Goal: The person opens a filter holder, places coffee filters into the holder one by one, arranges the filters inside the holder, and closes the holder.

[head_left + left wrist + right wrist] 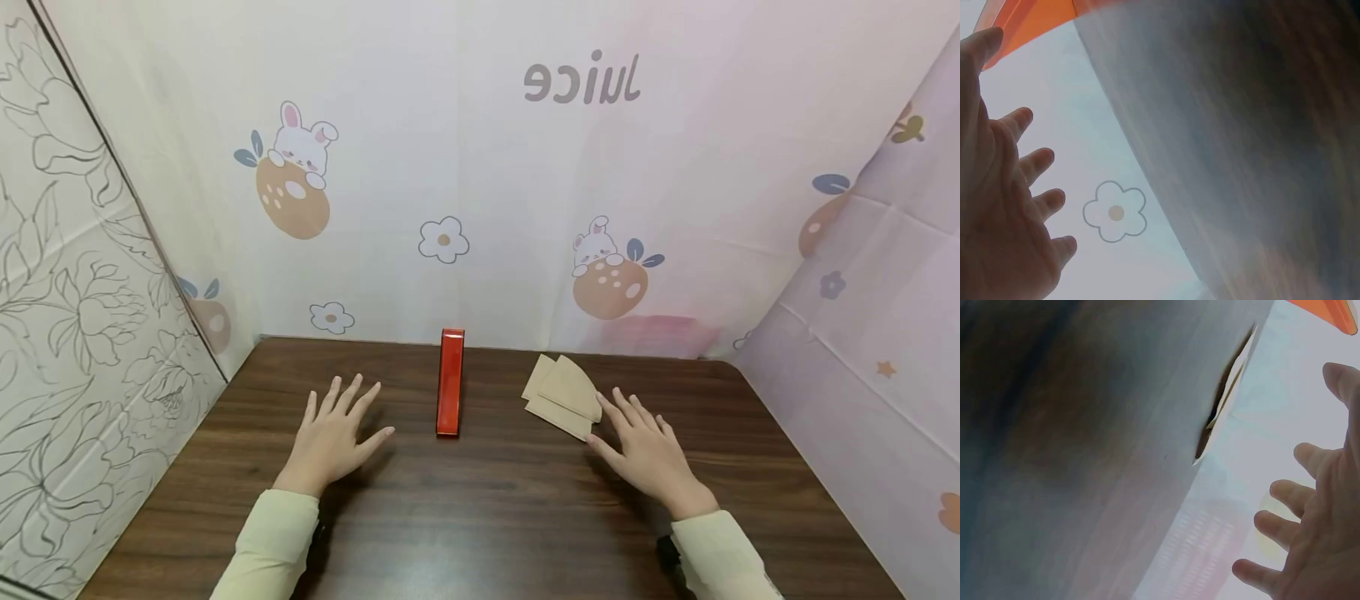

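Note:
Fan-shaped tan paper coffee filters (567, 390) lie overlapping on the table, right of centre. They show edge-on as a thin pale stack (1225, 394) in the right wrist view. My right hand (647, 454) is spread just right of them, its fingertips close to their edge; contact cannot be made out. A narrow, glossy red plastic piece (450, 383) stands at the middle back, looking orange and see-through in the left wrist view (1035, 28). To its left, my left hand (333, 446) is spread with fingers apart, holding nothing.
The dark wood-grain table (480, 517) reaches back to a pale printed curtain (457, 167) with rabbits, fruit and flowers. A flower-patterned panel (82, 333) closes off the left side, and another curtain (862, 375) hangs along the right edge.

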`<state>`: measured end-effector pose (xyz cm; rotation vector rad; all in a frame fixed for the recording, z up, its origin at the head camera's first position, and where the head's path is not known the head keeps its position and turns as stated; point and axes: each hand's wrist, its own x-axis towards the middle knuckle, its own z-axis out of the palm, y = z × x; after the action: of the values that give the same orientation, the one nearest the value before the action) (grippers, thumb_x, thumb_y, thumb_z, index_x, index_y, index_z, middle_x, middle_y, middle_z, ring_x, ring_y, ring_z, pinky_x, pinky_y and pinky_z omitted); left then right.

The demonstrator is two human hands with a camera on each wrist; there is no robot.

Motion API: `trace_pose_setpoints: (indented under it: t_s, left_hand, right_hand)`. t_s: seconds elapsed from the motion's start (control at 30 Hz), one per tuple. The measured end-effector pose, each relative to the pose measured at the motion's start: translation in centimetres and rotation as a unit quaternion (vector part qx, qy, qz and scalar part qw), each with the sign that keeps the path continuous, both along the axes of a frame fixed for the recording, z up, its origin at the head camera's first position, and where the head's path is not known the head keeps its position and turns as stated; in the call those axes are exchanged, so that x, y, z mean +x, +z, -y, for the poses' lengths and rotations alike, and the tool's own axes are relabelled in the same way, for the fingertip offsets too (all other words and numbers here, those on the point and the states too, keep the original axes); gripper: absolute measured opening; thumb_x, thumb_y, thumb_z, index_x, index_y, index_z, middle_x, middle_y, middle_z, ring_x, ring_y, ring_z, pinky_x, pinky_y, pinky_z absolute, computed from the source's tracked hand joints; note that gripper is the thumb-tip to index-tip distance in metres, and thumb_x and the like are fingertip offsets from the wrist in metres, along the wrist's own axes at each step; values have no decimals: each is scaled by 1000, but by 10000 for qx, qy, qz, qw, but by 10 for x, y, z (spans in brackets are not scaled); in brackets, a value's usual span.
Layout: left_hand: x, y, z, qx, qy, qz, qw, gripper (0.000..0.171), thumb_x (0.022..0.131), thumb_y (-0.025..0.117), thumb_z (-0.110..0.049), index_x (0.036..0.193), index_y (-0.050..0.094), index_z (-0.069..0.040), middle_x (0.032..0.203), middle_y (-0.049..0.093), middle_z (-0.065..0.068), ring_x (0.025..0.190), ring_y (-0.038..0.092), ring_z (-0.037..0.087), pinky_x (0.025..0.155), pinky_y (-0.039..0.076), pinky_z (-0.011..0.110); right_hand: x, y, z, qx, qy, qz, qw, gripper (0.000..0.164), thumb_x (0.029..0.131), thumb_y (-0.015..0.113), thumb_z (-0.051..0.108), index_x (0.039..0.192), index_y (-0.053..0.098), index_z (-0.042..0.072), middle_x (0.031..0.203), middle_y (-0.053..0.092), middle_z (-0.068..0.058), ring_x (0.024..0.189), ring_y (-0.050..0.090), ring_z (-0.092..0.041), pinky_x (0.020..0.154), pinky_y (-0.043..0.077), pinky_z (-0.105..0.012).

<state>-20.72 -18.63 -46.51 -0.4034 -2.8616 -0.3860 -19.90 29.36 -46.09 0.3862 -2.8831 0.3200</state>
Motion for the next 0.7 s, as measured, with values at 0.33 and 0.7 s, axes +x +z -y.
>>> trace_pose_setpoints:
  t_s: [0.33, 0.7]
  left_hand:
    - [-8, 3, -9, 30, -174, -35, 9998, 75, 94, 59, -60, 155, 39, -22, 160, 32, 13, 149, 18, 40, 115, 7, 65]
    - [-20, 4, -15, -2, -421, -260, 9988, 74, 93, 64, -53, 154, 41, -20, 158, 36, 12, 147, 25, 40, 114, 15, 65]
  right_hand:
    - [0, 7, 14, 17, 194, -102, 9998, 72, 98, 55, 58, 155, 39, 17, 160, 32, -14, 144, 31, -41, 104, 27, -71]
    - [-6, 5, 32, -63, 398, -37, 9992, 73, 98, 51, 61, 154, 41, 16, 158, 35, -14, 142, 34, -41, 102, 30, -72]
